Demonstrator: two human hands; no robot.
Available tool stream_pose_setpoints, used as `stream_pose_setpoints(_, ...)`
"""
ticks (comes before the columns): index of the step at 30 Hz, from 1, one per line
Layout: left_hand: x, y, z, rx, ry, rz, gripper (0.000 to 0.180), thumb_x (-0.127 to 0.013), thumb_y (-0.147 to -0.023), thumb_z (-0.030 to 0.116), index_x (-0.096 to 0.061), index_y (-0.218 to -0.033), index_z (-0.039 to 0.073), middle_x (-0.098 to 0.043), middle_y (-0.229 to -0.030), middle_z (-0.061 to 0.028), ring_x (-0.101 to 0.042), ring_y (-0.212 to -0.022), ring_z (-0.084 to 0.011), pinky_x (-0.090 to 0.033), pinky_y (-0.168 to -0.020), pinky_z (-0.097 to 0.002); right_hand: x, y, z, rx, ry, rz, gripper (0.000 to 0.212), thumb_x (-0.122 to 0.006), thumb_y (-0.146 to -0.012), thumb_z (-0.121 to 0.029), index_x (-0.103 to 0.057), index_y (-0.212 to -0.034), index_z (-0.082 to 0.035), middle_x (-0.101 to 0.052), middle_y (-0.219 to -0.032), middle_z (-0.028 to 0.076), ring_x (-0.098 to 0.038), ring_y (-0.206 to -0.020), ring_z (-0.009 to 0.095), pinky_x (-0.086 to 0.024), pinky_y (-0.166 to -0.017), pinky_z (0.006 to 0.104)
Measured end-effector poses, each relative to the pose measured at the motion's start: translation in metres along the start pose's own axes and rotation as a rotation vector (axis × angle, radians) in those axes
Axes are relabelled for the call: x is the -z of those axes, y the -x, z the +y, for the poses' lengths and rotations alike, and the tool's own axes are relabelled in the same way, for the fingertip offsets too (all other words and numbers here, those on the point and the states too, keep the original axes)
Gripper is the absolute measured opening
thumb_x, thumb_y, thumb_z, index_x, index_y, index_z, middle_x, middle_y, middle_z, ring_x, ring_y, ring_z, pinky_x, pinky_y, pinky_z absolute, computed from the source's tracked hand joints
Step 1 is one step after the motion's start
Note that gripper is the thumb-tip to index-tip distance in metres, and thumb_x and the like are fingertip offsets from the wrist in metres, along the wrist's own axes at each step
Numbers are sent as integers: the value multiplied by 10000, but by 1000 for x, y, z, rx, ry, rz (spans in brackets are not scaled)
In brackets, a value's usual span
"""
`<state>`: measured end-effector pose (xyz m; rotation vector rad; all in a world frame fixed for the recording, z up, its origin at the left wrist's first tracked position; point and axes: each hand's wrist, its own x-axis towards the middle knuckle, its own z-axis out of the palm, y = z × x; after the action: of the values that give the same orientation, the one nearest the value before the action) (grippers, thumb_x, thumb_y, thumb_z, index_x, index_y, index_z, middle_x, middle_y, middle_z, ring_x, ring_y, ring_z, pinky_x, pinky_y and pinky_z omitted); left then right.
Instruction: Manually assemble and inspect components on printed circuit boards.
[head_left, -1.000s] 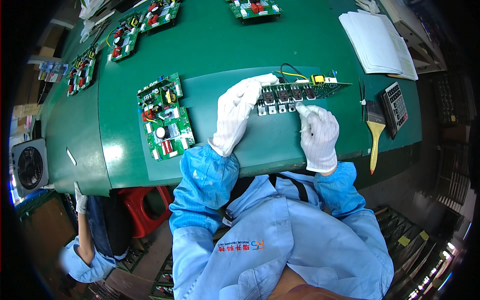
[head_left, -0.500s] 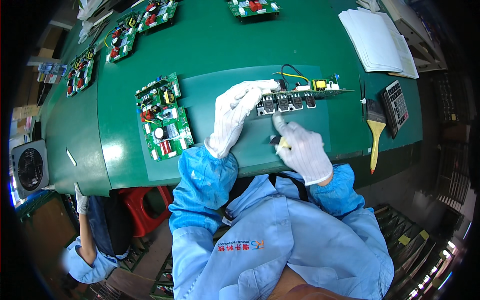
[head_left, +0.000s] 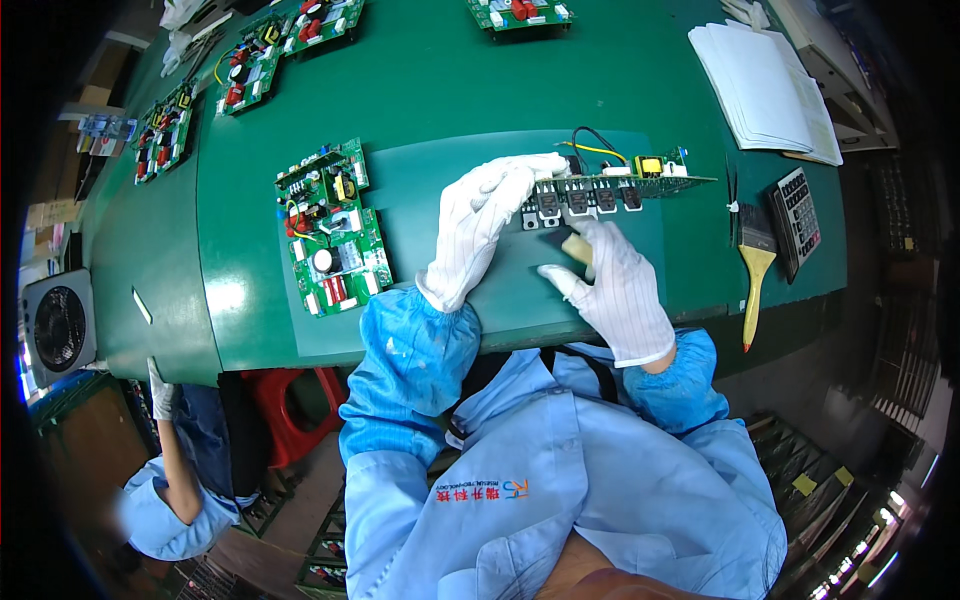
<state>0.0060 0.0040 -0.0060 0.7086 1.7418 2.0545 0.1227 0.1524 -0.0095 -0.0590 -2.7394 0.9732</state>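
Note:
A green circuit board point(head_left: 665, 184) stands on its edge, a row of black transistors point(head_left: 578, 201) facing me. Gripping the left end of this board is my left hand point(head_left: 478, 212), in a white striped glove; its fingertips are partly hidden behind the parts. My right hand point(head_left: 625, 300), gloved alike, is just below the transistors. Between its fingers is a small yellow-and-black tool point(head_left: 576, 247), perhaps a short brush, its dark end pointing left. The right thumb sticks out to the left, away from the tool. Black and yellow wires point(head_left: 600, 150) rise behind the board.
Another circuit board point(head_left: 335, 240) lies to the left on the translucent mat point(head_left: 420, 160). More boards point(head_left: 250, 75) sit farther off. At right are a paintbrush point(head_left: 756, 265), a calculator point(head_left: 797, 222) and papers point(head_left: 760, 95). A co-worker's gloved hand point(head_left: 161, 390) touches the table's left edge.
My right hand has turned: its index finger no longer points up at the transistors, and the small tool is now higher, near them. My left hand still holds the board, which appears slightly farther right.

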Motion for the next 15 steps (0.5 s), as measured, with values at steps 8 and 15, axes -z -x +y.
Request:
stream_pose_setpoints(8, -2, 0, -2, 51, 56, 50, 392, -447, -952, 263, -631, -1087, -56, -643, -1107, -131, -587, -1034, -183, -408, -956, -298, -8, 2, 24, 136, 481, 243, 196, -640, -797, -145, -578, -969, -76, -559, -910, 109, -582, -789, 281, -479, -600, 383)
stream_pose_setpoints(15, 0, -1, -2, 35, 35, 42, 385, -446, -950, 258, -633, -1090, -49, -646, -1104, -128, -589, -1037, -188, -406, -960, -302, -17, -5, 28, 145, 483, 259, 181, -666, -758, -156, -594, -910, -89, -564, -910, 83, -581, -756, 243, -483, -522, 349)
